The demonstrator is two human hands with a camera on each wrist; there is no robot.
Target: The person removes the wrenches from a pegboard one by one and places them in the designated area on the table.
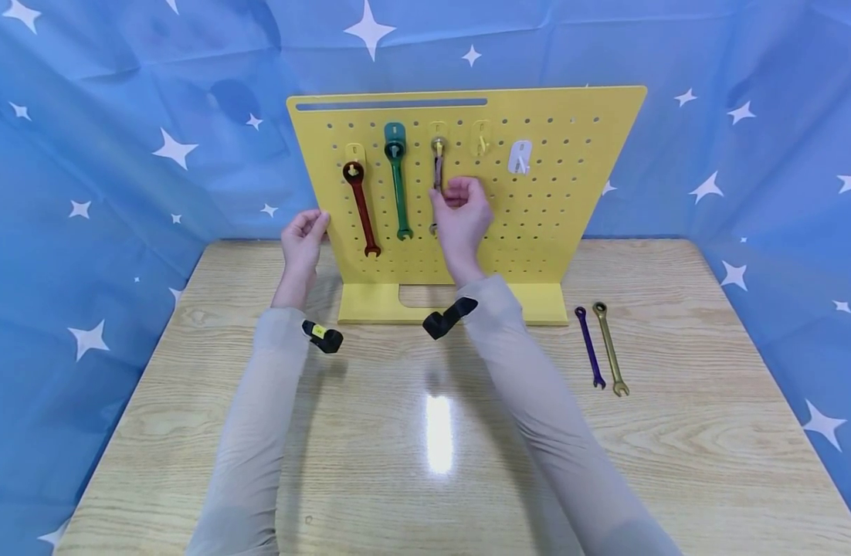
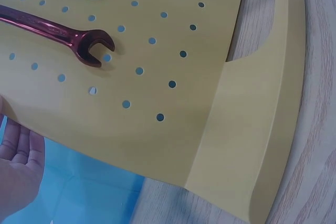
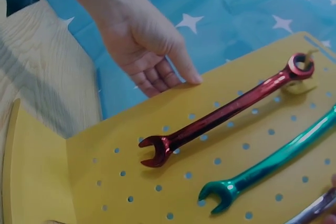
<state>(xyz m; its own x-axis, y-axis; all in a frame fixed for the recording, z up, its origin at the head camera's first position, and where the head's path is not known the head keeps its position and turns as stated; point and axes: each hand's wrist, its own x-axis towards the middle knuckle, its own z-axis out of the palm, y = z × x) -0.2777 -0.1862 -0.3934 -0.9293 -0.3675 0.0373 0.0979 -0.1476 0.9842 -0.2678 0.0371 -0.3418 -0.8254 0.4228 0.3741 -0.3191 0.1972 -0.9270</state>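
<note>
A yellow pegboard [image 1: 537, 255] stands upright with a red wrench [image 1: 361, 208] and a green wrench [image 1: 400, 193] hanging from its hooks. My left hand [image 1: 303, 243] pinches the board's left edge, thumb in front and fingers behind, as the right wrist view shows. Right of the green wrench, a silvery wrench [image 1: 438, 171] hangs with its ring end at a yellow hook. My right hand [image 1: 463, 220] grips its shank between thumb and fingers, hiding part of the lower shank. In the right wrist view only a piece of this silvery wrench [image 3: 315, 208] shows at the bottom corner.
A yellow hook [image 1: 481, 140] and a white hook [image 1: 520, 157] sit farther right on the board, with nothing hanging from them. A purple wrench [image 1: 590, 347] and a gold wrench [image 1: 610, 349] lie on the wooden table [image 1: 703, 432] to the right. Behind hangs a blue star-patterned cloth [image 1: 217, 170].
</note>
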